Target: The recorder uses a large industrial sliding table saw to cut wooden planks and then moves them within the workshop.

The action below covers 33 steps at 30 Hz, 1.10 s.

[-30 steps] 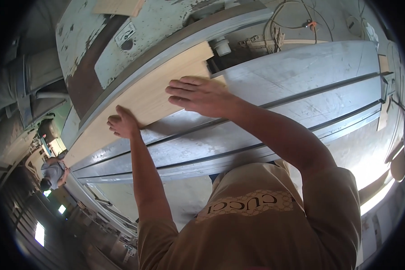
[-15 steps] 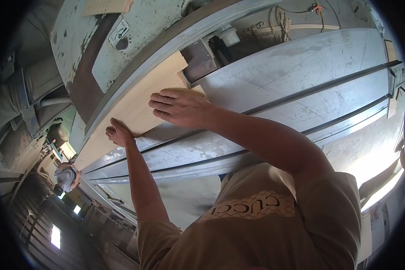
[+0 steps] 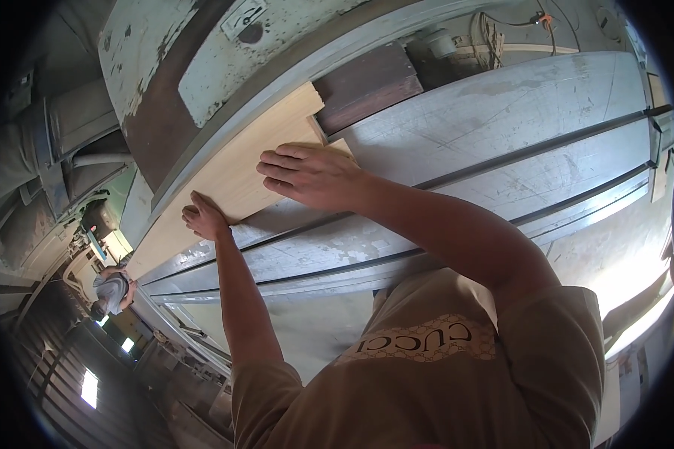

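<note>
A long pale wooden board (image 3: 236, 161) lies along the far edge of a metal table (image 3: 502, 112), its right end notched. My left hand (image 3: 206, 218) grips the board's near edge, with bent fingers on its top face. Farther right, my right hand (image 3: 307, 176) rests flat at the board's right part, fingers stretched out and side by side. A small pale wood piece (image 3: 343, 148) shows beside the right palm, mostly covered by the hand. Just beyond the board's notched end sits a dark reddish-brown block (image 3: 371, 86).
Long dark grooves (image 3: 532, 157) run along the metal table. Beyond the board stands a worn pale green machine surface (image 3: 240, 71) with a brown band. A coiled cord (image 3: 490, 41) hangs at the far right. Another person (image 3: 112, 290) bends near the board's far left end.
The pale green machine surface and the dark block have shifted right relative to the board and my hands. More of the block shows now. Both hands keep their places on the wood.
</note>
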Motion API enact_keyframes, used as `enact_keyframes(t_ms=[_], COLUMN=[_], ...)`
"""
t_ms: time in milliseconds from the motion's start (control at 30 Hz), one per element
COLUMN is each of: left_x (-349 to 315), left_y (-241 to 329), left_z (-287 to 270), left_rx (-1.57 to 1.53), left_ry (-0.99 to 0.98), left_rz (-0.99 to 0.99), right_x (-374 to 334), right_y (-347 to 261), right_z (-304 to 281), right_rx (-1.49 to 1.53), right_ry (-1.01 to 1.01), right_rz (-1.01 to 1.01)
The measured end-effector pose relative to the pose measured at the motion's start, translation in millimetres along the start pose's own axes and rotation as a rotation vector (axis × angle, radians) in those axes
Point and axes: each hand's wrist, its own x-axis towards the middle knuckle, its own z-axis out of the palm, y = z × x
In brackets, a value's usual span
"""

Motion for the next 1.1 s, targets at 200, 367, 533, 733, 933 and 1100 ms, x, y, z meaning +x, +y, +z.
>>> enact_keyframes(t_ms=[200, 367, 533, 733, 933, 1100], left_x=[-1, -1, -6, -8, 1, -3], left_y=[3, 1, 5, 10, 3, 4], left_z=[-2, 0, -4, -2, -3, -3], left_rx=[0.007, 0.027, 0.034, 0.02, 0.033, -0.002], left_ry=[-0.016, -0.023, -0.068, -0.003, -0.018, 0.007], left_rz=[-0.015, -0.007, -0.038, -0.001, -0.002, -0.014], right_x=[2, 1, 0, 5, 3, 2], right_y=[2, 2, 2, 4, 5, 1], right_z=[-6, -5, -7, -11, -9, -7], right_rx=[-0.016, -0.057, -0.027, -0.044, -0.082, -0.078], right_ry=[-0.026, 0.013, 0.016, -0.018, 0.066, -0.044], right_rz=[-0.028, -0.038, -0.039, -0.056, -0.07, -0.039])
